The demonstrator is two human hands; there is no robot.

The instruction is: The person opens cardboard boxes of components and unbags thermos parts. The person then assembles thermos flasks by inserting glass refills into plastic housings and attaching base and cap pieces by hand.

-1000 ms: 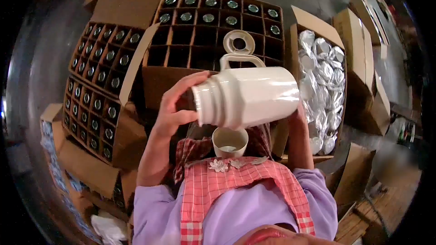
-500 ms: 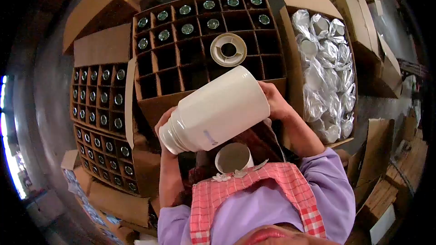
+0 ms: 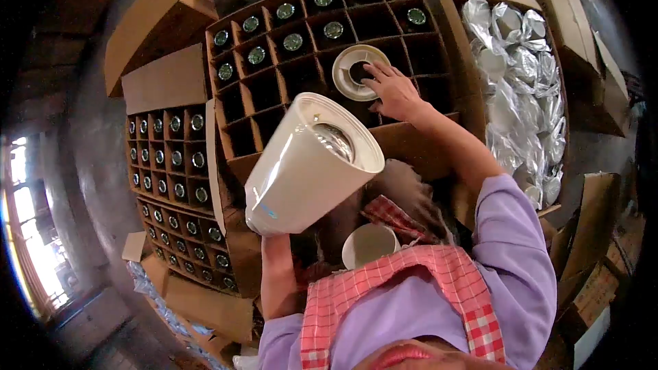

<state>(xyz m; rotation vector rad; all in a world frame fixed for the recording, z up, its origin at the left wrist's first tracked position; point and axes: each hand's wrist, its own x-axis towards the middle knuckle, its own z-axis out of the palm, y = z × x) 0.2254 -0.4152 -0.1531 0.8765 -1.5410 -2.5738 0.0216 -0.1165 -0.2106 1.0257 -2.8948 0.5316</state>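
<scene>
A white thermos flask (image 3: pixel 308 171) is tilted in front of me, its wide open end facing up and right. Inside that end a shiny silver liner (image 3: pixel 334 142) shows. My left hand (image 3: pixel 277 243) supports the flask from its narrower lower end; the fingers are hidden behind it. My right hand (image 3: pixel 396 94) reaches over the carton with its fingers apart, touching the right side of a cream plastic ring-shaped base (image 3: pixel 345 81). This base lies on the cardboard dividers. A white cup-like container (image 3: pixel 370 245) sits near my lap, below the flask.
The divided carton (image 3: pixel 404 138) ahead holds several glass-topped items in its far cells. Similar stacked cartons (image 3: pixel 185 195) stand on the left. To the right, a box of silver-wrapped pieces (image 3: pixel 510 96) is open. More cardboard boxes (image 3: pixel 161 24) surround the spot.
My right hand has left the flask's wide end and moved forward onto the ring-shaped base. The flask has turned so its open end and silver liner show.
</scene>
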